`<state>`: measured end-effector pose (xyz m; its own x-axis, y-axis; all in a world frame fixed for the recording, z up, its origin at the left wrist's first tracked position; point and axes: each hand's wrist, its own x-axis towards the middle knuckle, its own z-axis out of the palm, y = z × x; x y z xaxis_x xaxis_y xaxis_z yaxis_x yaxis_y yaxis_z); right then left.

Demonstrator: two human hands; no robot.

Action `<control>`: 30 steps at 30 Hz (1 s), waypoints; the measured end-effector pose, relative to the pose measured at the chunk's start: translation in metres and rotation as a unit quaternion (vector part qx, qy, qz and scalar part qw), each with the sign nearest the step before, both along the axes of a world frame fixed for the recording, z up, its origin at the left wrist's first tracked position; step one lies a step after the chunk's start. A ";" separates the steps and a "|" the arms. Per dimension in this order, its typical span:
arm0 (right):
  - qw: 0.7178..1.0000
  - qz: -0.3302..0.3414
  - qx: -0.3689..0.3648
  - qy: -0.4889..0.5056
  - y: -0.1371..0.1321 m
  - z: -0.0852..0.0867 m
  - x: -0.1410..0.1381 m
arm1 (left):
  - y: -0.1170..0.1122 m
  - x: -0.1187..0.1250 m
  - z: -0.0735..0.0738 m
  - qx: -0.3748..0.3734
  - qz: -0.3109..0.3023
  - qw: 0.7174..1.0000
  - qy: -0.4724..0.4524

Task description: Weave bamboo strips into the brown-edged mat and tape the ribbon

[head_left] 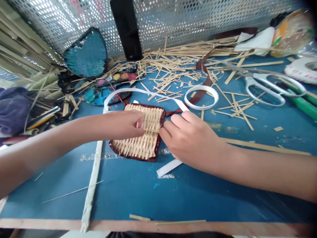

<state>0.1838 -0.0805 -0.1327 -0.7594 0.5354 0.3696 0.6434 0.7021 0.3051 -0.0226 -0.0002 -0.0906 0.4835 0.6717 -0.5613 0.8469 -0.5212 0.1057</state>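
Note:
A small woven bamboo mat (141, 145) with a dark red cloth edging lies on the blue table. Over its upper left part my left hand (133, 124) is closed; what its fingers hold is hidden. My right hand (189, 137), also closed, is at the mat's right edge. A white tape strip (141, 91) curves behind the mat and runs into the right fist. The strip's flat end (169, 167) comes out below that hand. Between the two hands a narrow pale band crosses the weave; whether it is loose cannot be made out.
Cut bamboo strips (173, 71) are scattered behind the mat. A white ring of tape (201, 97), scissors (266, 84) and a tape roll (302, 70) are to the right. Paint palettes (109, 89), a dark phone (127, 29) and a whitish stick (92, 181) are also here.

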 end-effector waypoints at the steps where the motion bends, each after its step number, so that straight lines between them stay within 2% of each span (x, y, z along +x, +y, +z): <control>1: 1.000 0.001 0.000 0.001 0.000 0.000 0.000 | 0.000 -0.002 -0.002 0.007 0.002 1.000 -0.002; 5: 1.000 0.003 -0.011 0.002 0.000 0.000 0.002 | -0.005 -0.004 -0.007 0.033 0.002 0.999 -0.022; 10: 1.000 0.004 -0.013 -0.002 0.000 0.000 0.003 | -0.018 0.011 -0.004 0.113 0.004 0.993 0.038; 16: 1.000 -0.005 -0.012 -0.009 -0.002 -0.001 0.002 | -0.034 0.022 -0.008 0.186 -0.073 0.978 0.066; 19: 1.000 -0.006 -0.013 -0.005 -0.002 -0.003 0.002 | -0.036 0.025 -0.008 0.183 -0.115 0.974 0.059; 21: 1.000 -0.002 -0.016 0.003 0.000 -0.005 0.003 | -0.035 0.025 -0.004 0.163 -0.120 0.978 0.056; 26: 0.998 0.001 -0.055 0.010 0.009 -0.005 0.007 | -0.030 0.004 0.007 0.130 -0.016 0.991 0.005; 28: 0.996 0.002 -0.087 0.013 0.013 -0.005 0.008 | -0.030 -0.012 0.004 0.136 -0.021 0.988 -0.064; 30: 0.991 -0.001 -0.133 0.030 0.018 -0.004 0.008 | -0.032 -0.028 -0.005 0.168 -0.059 0.974 -0.140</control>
